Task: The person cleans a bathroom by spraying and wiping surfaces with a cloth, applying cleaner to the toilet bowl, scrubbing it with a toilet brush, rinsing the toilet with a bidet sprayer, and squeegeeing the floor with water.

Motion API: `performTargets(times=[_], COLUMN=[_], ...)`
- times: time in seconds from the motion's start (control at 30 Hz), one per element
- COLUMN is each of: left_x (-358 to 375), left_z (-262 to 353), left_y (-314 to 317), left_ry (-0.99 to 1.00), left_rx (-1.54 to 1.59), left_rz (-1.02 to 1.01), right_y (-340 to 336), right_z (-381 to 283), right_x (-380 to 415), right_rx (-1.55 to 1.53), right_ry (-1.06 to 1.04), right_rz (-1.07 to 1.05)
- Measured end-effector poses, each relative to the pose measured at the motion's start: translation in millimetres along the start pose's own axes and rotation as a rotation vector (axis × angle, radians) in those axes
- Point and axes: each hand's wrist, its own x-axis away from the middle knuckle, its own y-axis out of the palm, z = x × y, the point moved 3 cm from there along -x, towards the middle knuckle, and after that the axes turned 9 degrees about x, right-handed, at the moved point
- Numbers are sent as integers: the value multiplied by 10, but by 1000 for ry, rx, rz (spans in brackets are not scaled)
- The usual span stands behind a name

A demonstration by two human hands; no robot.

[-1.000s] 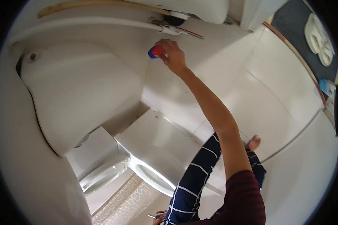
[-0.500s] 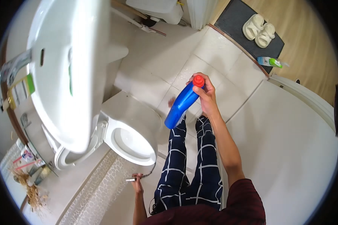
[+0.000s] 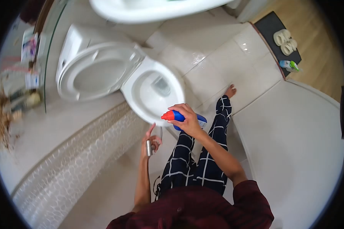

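Note:
My right hand (image 3: 185,119) is closed round a blue bottle (image 3: 202,121) with a red cap, tilted sideways so the cap points left over the front rim of the toilet bowl (image 3: 179,89). Just below the bowl's front edge, my left hand (image 3: 152,143) holds a silver metal sprayer (image 3: 148,148) with a hose; its index finger stretches toward the red cap without visibly touching it. The toilet's seat and lid (image 3: 99,72) stand raised, and water shows inside the bowl.
A white sink (image 3: 156,11) is at the top. White sandals (image 3: 286,42) and a spray bottle (image 3: 289,65) lie on a dark mat (image 3: 265,28) at the upper right. A white panel (image 3: 290,152) fills the right side; a glass shelf is at left.
The blue bottle has moved down and left to the bowl and tipped, its cap now pointing left. My left hand has risen closer to it, index finger extended. The view has shifted toward the toilet.

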Motion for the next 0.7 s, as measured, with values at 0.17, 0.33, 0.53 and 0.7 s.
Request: performTargets(times=[0.17,0.33,0.53,0.7], left_x=[229,532,793,608], left_z=[232,431,535,489], left_y=[-283,-436,-741,-1157], left_ry=[356,253,429,462], left_rx=[-335,-283,-163,-345], left_rz=[-58,40,-28,249], right_y=[1091,1404,1431,1720], right_z=[-350,-579,-185,-36], right_x=[562,650,542,682], right_rx=[162,118,44,109], right_ry=[-105,-155,-247,-43], right_rz=[-132,-204,-491,-430])
